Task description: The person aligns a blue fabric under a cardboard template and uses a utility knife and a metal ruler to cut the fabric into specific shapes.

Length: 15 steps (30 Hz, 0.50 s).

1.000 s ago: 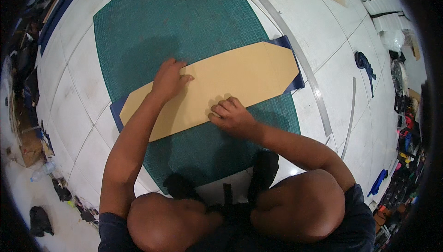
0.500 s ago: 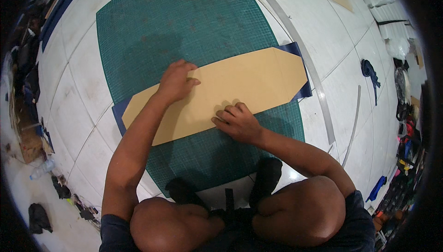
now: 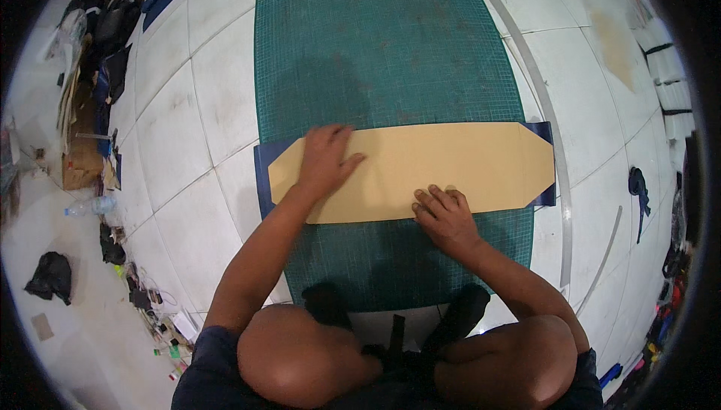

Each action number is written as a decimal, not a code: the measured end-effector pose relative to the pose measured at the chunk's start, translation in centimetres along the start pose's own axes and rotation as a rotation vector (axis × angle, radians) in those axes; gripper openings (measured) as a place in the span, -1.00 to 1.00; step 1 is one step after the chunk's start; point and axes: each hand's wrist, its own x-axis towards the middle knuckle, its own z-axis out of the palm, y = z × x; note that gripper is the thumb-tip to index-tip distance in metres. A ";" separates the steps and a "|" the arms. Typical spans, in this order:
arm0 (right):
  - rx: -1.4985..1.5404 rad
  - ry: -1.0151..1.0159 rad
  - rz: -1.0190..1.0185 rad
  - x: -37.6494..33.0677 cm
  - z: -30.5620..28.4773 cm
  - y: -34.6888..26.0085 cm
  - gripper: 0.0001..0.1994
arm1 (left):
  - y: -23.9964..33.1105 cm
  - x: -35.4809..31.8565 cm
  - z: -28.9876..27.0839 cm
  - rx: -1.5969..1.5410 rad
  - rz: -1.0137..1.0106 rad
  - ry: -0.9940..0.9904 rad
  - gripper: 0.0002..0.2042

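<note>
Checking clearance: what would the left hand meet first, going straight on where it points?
Likely the green mat, just beyond the far edge of the tan board; depth there is hard to judge.

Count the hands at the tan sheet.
2: the left hand at the far edge of the tan sheet, left of its middle; the right hand at its near edge.
</note>
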 end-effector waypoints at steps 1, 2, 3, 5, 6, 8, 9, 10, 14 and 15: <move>0.001 0.006 0.001 0.0 0.1 0.1 -0.68 | -1.5 -1.5 -0.9 0.040 -0.041 0.015 -0.46; 0.006 0.012 -0.002 0.1 0.3 0.0 -0.67 | -3.1 -2.9 -1.9 0.083 -0.088 0.027 -0.45; 0.019 0.018 -0.010 0.3 0.3 -0.5 -0.67 | -4.6 -3.9 -3.0 0.071 -0.116 0.025 -0.45; 0.036 -0.003 0.017 0.6 -0.4 -1.0 -0.67 | -6.4 -5.4 -3.9 0.031 -0.183 0.019 -0.44; 0.045 -0.014 0.029 0.8 -0.5 -1.2 -0.67 | -6.7 -5.6 -3.7 0.008 -0.164 0.019 -0.44; 0.030 0.001 0.045 0.4 -0.4 -1.3 -0.68 | -7.2 -5.2 -3.2 -0.047 -0.113 0.027 -0.45; 0.016 0.011 0.058 0.3 -0.4 -1.2 -0.68 | -7.2 -5.4 -3.3 -0.031 -0.119 0.029 -0.45; 0.032 0.002 0.039 0.4 -0.1 -1.3 -0.69 | -7.3 -5.6 -3.8 -0.014 -0.122 0.028 -0.45; 0.019 -0.045 0.014 0.5 0.4 -0.7 -0.70 | -7.3 -5.4 -3.1 0.040 -0.094 0.093 -0.50; 0.015 -0.042 0.014 0.9 0.4 -0.8 -0.70 | -6.2 -5.2 -3.0 0.058 -0.040 0.104 -0.50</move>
